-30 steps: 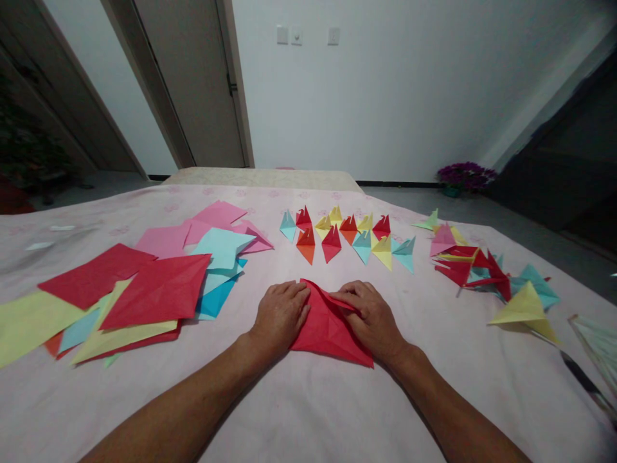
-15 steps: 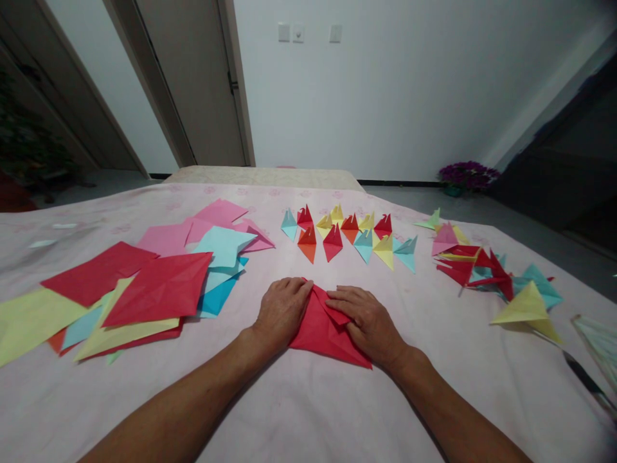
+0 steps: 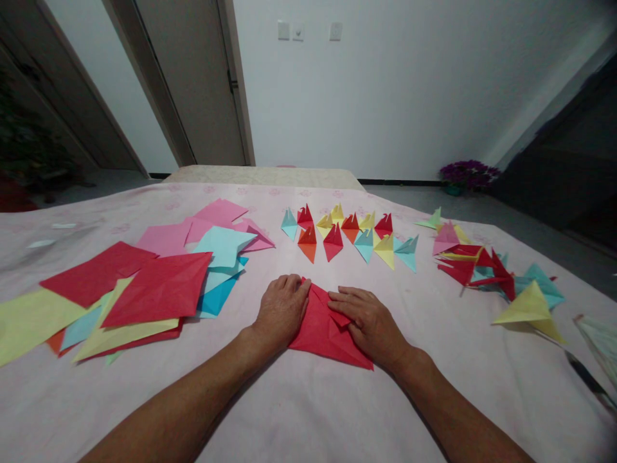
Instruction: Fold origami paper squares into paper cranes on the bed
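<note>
Two forearms (image 3: 202, 392), cut off below, end at a folded red sheet (image 3: 321, 331) on the cloth (image 3: 289, 411), the left hand (image 3: 283, 310) with fingers together, thumb unseen, grip impossible to tell, the right hand (image 3: 370, 321) with fingers laid flat, and beyond them paper birds (image 3: 333, 244), the rear ones partly hidden.

Dim light casts soft shadows on the tablecloth (image 3: 270, 411); edges look stretched

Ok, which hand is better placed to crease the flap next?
Probably the right hand: its fingers lie on the flap of the red origami paper, while the left hand covers the left edge.
</note>
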Motion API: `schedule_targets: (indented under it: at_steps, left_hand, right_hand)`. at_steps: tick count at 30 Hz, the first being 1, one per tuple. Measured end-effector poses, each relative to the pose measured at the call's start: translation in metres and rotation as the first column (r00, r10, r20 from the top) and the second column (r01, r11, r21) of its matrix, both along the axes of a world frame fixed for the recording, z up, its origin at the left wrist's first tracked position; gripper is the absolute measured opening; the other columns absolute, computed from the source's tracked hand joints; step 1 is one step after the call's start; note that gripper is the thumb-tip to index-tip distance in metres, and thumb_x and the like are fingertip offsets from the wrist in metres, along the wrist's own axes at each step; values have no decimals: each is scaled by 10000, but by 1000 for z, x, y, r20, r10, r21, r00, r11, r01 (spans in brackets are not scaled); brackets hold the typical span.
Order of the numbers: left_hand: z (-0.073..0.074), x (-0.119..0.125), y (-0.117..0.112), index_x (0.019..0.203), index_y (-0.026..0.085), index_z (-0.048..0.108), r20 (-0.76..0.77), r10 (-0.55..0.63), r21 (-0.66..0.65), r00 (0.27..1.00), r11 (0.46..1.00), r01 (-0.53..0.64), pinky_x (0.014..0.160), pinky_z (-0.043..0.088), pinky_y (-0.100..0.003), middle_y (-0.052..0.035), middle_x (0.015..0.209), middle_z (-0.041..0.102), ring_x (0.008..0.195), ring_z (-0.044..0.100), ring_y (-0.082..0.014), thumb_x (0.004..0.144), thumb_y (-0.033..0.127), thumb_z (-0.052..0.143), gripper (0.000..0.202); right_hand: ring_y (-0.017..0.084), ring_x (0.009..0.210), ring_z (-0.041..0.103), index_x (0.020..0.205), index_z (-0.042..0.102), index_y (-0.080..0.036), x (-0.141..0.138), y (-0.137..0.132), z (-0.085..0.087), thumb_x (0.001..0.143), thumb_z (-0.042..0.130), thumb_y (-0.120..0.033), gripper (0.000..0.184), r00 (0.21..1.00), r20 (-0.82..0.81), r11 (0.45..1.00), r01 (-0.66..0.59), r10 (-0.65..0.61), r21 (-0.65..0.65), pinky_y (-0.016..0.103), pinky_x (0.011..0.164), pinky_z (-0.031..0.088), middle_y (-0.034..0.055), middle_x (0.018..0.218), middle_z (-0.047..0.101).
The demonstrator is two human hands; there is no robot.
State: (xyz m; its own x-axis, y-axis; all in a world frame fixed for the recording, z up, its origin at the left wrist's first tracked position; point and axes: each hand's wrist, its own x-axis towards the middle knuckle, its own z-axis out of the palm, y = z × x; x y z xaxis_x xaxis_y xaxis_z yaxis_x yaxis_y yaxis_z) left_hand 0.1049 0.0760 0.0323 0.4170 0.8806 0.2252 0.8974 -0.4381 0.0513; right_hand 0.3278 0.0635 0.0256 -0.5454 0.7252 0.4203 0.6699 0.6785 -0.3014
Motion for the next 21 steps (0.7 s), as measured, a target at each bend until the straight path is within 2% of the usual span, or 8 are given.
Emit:
schedule_targets:
  at_steps: [4, 8, 10, 12, 16, 21]
  left_hand:
    - [-1, -5, 6, 1293, 202, 579, 28, 2, -2, 1000, 1000, -2, 842, 456, -419, -121, 1138, 605, 1007, 541, -281, 968, 253, 450, 353]
    - [0, -24, 15, 1244, 268, 609, 171, -67, -36, 983, 997, 74, 834, 448, -357, -76, 1115, 616, 988, 556, -225, 973, 221, 446, 319]
    - [2, -33, 17, 1221, 249, 613, 235, -27, -45, 972, 998, 39, 835, 444, -341, -76, 1106, 616, 985, 563, -213, 957, 205, 466, 306]
    - [5, -38, 14, 1115, 222, 645, 257, 27, -60, 966, 998, -11, 830, 440, -341, -73, 1059, 618, 955, 567, -213, 914, 210, 525, 235]
    - [12, -37, 3, 901, 214, 650, 282, 43, -100, 958, 995, -16, 804, 429, -349, -51, 945, 614, 901, 554, -220, 829, 256, 623, 87]
    - [11, -28, -5, 798, 207, 618, 392, 6, -126, 920, 991, 48, 789, 430, -354, -41, 901, 615, 880, 545, -219, 793, 224, 634, 24]
  right_hand:
    - [267, 1180, 563, 1138, 702, -193, -3, -4, 5, 726, 513, 33, 507, 998, 67, 999, -4, 2, 42, 461, 987, 458, 53, 1187, 710]
    - [270, 1116, 568, 1134, 696, -181, -9, -13, 12, 792, 558, -3, 409, 987, 159, 998, 27, -37, 65, 440, 932, 474, 65, 1166, 715]
    - [264, 1076, 568, 1145, 685, -178, -12, -17, 15, 799, 581, -15, 397, 980, 189, 997, 56, -65, 57, 424, 898, 479, 73, 1176, 707]
    - [256, 1044, 562, 1134, 683, -177, -13, -20, 17, 788, 594, -9, 395, 976, 202, 996, 72, -80, 44, 408, 883, 476, 73, 1174, 704]
    - [256, 1030, 539, 1129, 677, -180, -15, -20, 20, 771, 596, -2, 407, 971, 228, 997, 72, -74, 15, 399, 882, 460, 76, 1171, 691]
    - [266, 1044, 524, 1251, 611, -193, -17, -19, 22, 832, 558, -42, 449, 953, 299, 997, 67, -57, -23, 411, 871, 436, 102, 1190, 653]
